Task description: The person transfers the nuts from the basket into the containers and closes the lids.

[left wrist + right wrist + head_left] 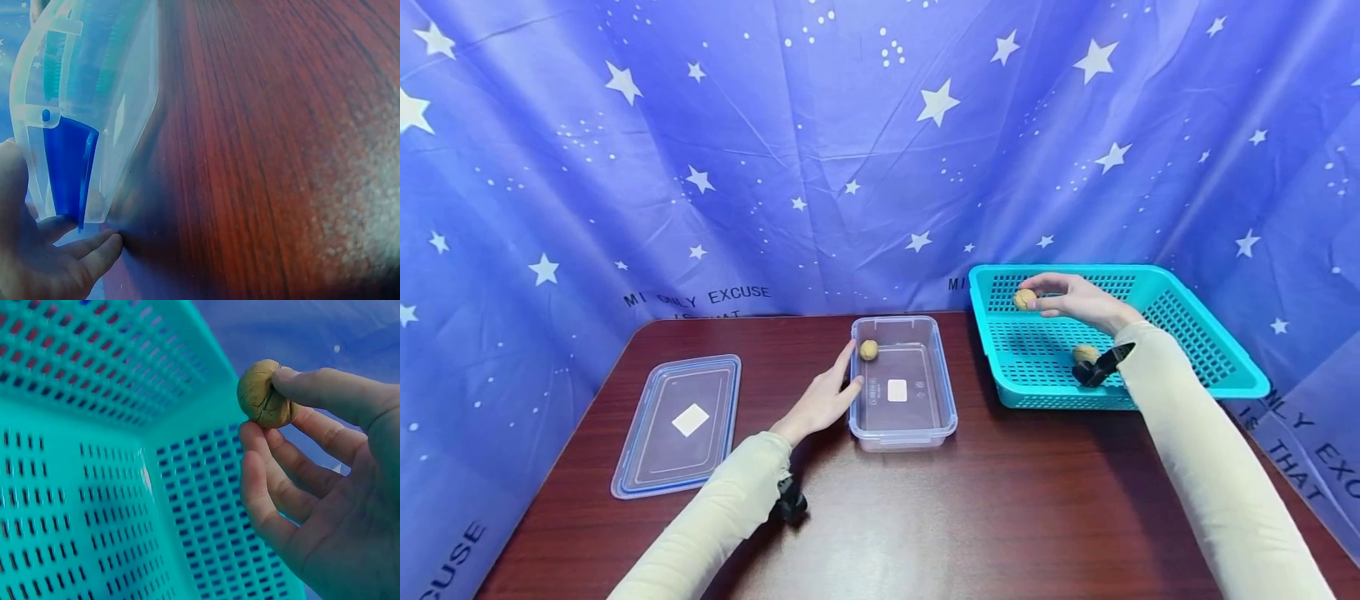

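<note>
My right hand (1071, 300) pinches a walnut (265, 394) between thumb and fingers, above the turquoise basket (1015, 389). In the right wrist view the walnut's cracked-looking seam shows, and the basket's slotted walls lie beside the hand. Another walnut (1086, 354) lies in the basket, partly covered by the black wrist camera (1101, 367). My left hand (820, 400) rests against the left side of a clear plastic container (902, 437), its fingers fairly straight. In the left wrist view those fingertips touch near a blue side latch (72, 169). One walnut (868, 350) sits inside the container, at its far left corner.
A clear lid (673, 433) with a blue seal and a white label lies flat on the dark red wooden table (985, 517), left of the container. Behind the table hangs a blue curtain (820, 150) with white stars.
</note>
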